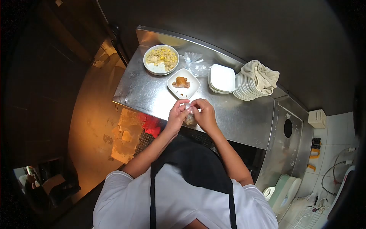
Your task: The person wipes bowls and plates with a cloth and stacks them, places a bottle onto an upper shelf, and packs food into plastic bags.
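Observation:
Both my hands meet at the front edge of the steel counter, around a small clear plastic bag point(190, 119) with something pale and brownish in its lower part. My left hand point(177, 113) pinches the bag's top from the left. From the right, my right hand point(204, 113) closes its fingers on the same top. Just beyond them stands a white square bowl point(173, 89) holding a piece of browned meat point(181, 82). Behind it to the left, a round white bowl point(152, 68) contains yellow and pale food point(162, 57).
Clear plastic bags point(196, 64) lie at the back of the steel counter point(238, 124). Square white dishes point(222, 78) are stacked beside a leaning row of plates point(244, 88) with a beige cloth point(260, 75) on top. A round hole point(288, 128) is at the right.

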Tool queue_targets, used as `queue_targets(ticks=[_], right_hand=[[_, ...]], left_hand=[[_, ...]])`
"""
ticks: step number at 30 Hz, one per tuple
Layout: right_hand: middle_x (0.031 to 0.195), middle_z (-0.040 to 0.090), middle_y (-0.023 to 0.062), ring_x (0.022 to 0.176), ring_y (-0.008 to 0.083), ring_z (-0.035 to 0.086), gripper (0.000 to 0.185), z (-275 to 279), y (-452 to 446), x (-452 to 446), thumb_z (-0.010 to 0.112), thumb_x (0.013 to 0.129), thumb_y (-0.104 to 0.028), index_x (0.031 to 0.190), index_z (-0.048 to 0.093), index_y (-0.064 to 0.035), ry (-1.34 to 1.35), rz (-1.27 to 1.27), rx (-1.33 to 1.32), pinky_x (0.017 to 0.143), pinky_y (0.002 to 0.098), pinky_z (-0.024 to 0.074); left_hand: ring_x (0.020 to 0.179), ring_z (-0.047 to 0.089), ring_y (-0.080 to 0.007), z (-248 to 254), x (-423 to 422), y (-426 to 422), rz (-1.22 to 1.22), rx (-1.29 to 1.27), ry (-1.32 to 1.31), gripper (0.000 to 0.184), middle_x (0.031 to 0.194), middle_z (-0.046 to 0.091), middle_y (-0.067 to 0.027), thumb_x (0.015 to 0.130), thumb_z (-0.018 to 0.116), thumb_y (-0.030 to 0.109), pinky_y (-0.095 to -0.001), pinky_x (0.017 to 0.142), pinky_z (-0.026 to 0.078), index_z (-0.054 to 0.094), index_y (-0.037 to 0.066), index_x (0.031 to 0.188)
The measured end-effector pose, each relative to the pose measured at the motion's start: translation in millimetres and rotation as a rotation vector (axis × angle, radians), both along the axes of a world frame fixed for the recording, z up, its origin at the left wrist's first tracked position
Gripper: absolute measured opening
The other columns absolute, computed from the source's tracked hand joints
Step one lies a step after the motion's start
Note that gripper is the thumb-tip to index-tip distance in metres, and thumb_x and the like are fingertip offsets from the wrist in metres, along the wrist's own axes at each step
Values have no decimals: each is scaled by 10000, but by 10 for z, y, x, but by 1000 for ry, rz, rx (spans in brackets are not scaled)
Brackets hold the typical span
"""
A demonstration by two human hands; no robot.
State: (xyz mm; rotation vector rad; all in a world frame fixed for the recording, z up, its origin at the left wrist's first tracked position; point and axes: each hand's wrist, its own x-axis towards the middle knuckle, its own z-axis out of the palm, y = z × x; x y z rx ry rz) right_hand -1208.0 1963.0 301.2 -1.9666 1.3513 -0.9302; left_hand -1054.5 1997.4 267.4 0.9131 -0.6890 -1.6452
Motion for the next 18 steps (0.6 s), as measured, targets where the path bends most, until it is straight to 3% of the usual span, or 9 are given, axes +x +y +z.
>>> queue_targets(ticks=[2, 5, 9, 12, 13, 14, 16, 18], right_hand=[[915, 684, 159, 911, 337, 665, 165, 129, -8, 127, 705, 801, -5, 964, 683, 3, 112, 113, -172, 786, 416, 535], [939, 668, 144, 904, 347, 649, 176, 368, 100, 387, 703, 810, -13, 984, 677, -16, 75, 111, -292, 776, 445, 535], [923, 670, 133, 860, 338, 665, 230, 138, -80, 487, 707, 810, -9, 1039, 691, -16, 130, 201, -301, 748, 433, 546], [855, 688, 143, 758, 308, 677, 147, 113, -221, 688, 708, 841, -15, 988, 704, -8, 38, 254, -297, 685, 393, 551], [848, 690, 136, 744, 282, 675, 126, 107, -232, 778, 701, 861, -24, 984, 700, 2, -43, 247, -206, 673, 375, 547], [840, 692, 128, 729, 256, 674, 110, 99, -237, 884, 694, 880, -34, 981, 695, 11, -123, 240, -114, 660, 358, 543], [836, 692, 81, 691, 152, 646, 105, 119, -265, 1081, 664, 945, -64, 968, 688, 35, -331, 248, 227, 637, 292, 529], [835, 681, 62, 688, 131, 634, 98, 257, -363, 1109, 664, 949, -60, 963, 690, 34, -612, 216, 515, 642, 279, 533]], left_hand=[[880, 650, -88, 81, 39, -46, 135, -1, -43, 341, 1002, 705, -68, 963, 605, 9, -221, 768, 520, 534, 18, 1297], [889, 659, -99, 114, 213, -97, 198, -25, -111, 281, 1014, 711, -74, 975, 592, 8, -228, 793, 524, 589, -13, 1255], [895, 652, -96, 171, 453, -126, 270, -40, -257, 210, 1016, 710, -68, 978, 596, 12, -214, 834, 511, 650, -45, 1172], [958, 657, -183, 77, 623, -135, 474, -305, -805, 211, 1001, 701, -95, 956, 617, 53, -291, 921, 502, 669, -28, 1143], [970, 658, -204, 36, 677, -148, 542, -436, -1015, 218, 997, 698, -101, 952, 616, 64, -307, 936, 499, 669, -24, 1144], [989, 650, -284, 69, 656, -141, 554, -393, -815, 179, 971, 675, -129, 951, 586, 111, -409, 1003, 464, 667, -9, 1057], [968, 645, -309, 68, 730, -192, 621, -534, -1028, 156, 943, 664, -135, 963, 553, 121, -454, 1026, 440, 650, 0, 986], [941, 627, -354, 20, 916, -232, 586, -687, -1251, 153, 912, 651, -155, 962, 534, 127, -530, 1048, 404, 612, 18, 889]])
